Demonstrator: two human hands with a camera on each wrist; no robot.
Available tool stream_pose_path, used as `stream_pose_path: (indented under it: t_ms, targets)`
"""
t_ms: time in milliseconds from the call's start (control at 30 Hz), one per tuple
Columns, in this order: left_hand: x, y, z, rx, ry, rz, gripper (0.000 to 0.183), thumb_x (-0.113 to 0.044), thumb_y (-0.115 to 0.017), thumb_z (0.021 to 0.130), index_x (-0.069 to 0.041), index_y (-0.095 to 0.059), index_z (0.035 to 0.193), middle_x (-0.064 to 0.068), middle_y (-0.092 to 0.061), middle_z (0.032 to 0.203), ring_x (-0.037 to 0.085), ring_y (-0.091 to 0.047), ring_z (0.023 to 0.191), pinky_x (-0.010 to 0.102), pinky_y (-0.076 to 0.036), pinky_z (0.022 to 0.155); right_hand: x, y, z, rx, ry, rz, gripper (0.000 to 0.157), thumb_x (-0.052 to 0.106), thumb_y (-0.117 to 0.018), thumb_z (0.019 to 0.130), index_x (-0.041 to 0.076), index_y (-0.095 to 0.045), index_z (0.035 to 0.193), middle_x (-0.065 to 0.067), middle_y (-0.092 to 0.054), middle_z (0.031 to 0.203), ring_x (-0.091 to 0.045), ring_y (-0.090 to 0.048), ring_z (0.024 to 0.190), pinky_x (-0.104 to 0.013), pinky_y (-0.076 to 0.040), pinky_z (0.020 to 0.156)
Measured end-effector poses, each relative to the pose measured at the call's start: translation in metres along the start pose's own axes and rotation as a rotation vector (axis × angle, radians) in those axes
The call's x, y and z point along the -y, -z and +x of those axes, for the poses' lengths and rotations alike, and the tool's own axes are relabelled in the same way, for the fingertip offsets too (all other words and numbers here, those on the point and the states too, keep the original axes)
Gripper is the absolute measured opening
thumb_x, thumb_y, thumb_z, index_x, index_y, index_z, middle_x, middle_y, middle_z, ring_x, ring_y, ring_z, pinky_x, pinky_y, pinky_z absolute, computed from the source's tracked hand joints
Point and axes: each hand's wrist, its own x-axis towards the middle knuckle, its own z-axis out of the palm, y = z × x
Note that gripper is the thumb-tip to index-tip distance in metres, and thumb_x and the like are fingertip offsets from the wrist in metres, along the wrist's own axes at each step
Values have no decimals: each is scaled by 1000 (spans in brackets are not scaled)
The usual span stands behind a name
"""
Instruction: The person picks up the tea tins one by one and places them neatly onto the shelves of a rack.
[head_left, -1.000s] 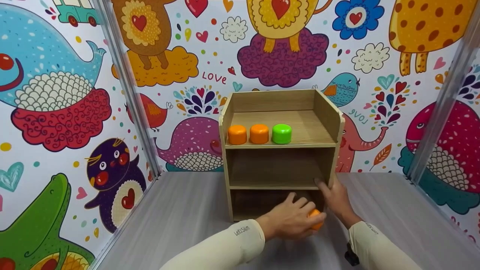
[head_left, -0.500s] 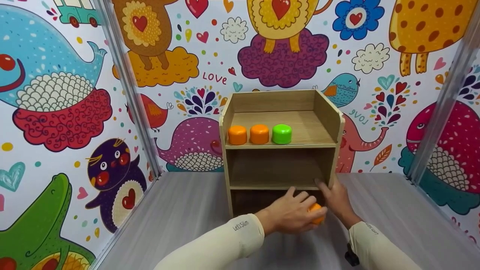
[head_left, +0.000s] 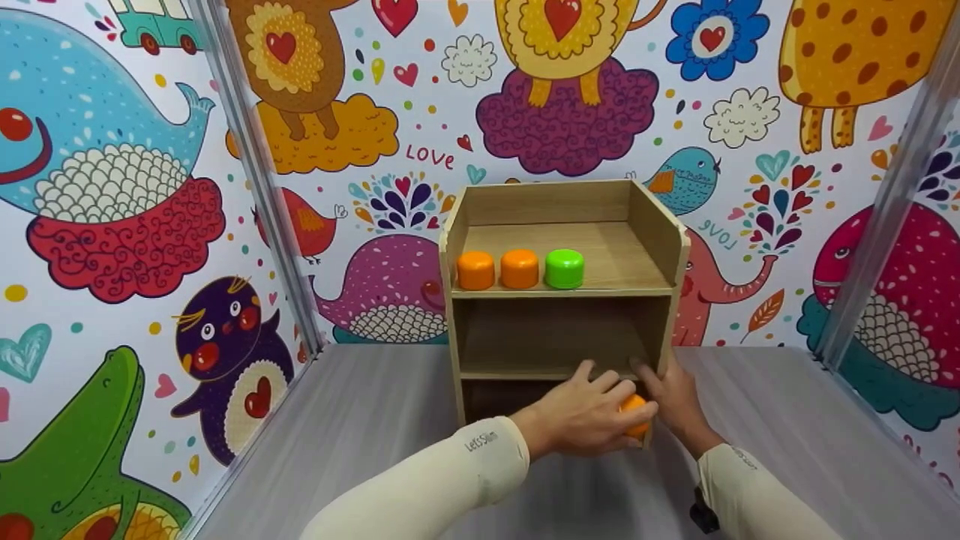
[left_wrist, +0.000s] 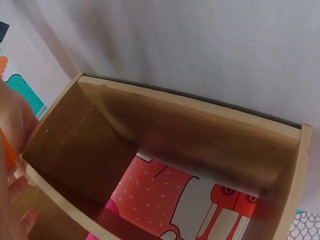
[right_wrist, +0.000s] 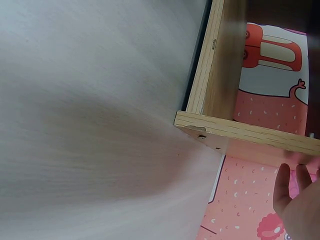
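My left hand [head_left: 581,416] holds an orange rounded cylinder [head_left: 634,415] between thumb and fingers, in front of the wooden shelf's lower right opening. In the left wrist view a sliver of the orange cylinder [left_wrist: 7,152] shows at the left edge, most of it hidden. The right hand [head_left: 675,394] grips the right side panel of the wooden shelf [head_left: 562,371], its thumb over the front edge near the middle board. In the right wrist view the right hand's fingers [right_wrist: 282,182] lie along the panel's outer face.
Two orange cylinders [head_left: 475,270] and a green cylinder [head_left: 564,268] stand in a row at the front of the top shelf. The shelf stands on a grey table [head_left: 360,450], with a cartoon-printed wall [head_left: 420,105] behind it and metal posts at both corners.
My left hand has risen with the orange cylinder, from near the table up toward the middle board. The right hand keeps its grip on the side panel.
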Motion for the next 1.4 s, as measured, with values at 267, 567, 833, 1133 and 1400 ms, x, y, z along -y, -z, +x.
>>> stream_pose_path:
  t_ms: [267, 567, 833, 1133, 1400]
  targets:
    - [9, 9, 3, -70, 1, 48, 51, -64, -39, 103, -31, -44, 141, -1, -59, 120, 20, -57, 107, 48, -51, 97, 1, 1, -1, 20, 2, -1, 54, 40, -60, 102, 11, -47, 145, -19, -66, 132, -35, -67, 110, -54, -54, 97]
    - [24, 25, 8, -29, 14, 37, 48, -58, -34, 106, -33, -41, 147, -2, -58, 127, 18, -56, 114, 48, -49, 102, -3, 2, 0, 35, 12, 5, 50, 20, -59, 102, 8, -41, 148, -19, -61, 136, -33, -61, 110, -52, -52, 101]
    - [36, 38, 14, -24, 13, 39, 48, -55, -34, 107, -33, -37, 149, 1, -57, 129, 20, -54, 118, 50, -47, 105, -5, 3, 2, 16, 3, -72, 34, 13, -56, 101, 2, -47, 133, -18, -63, 109, -27, -58, 90, -30, -49, 80]
    - [51, 46, 19, -57, 45, 72, 49, -56, -34, 106, -33, -37, 149, 2, -55, 132, 21, -50, 123, 49, -44, 106, -3, 3, 3, 70, -23, -49, 38, 27, -55, 104, 5, -47, 135, -16, -65, 115, -27, -60, 97, -35, -54, 89]
    - [63, 59, 23, -59, 60, 37, 52, -60, -32, 106, -33, -36, 151, 2, -53, 136, 22, -49, 128, 53, -42, 111, -5, 2, 4, 104, 8, 57, 71, 54, -56, 101, 16, -30, 155, -13, -53, 148, -34, -59, 124, -55, -42, 112]
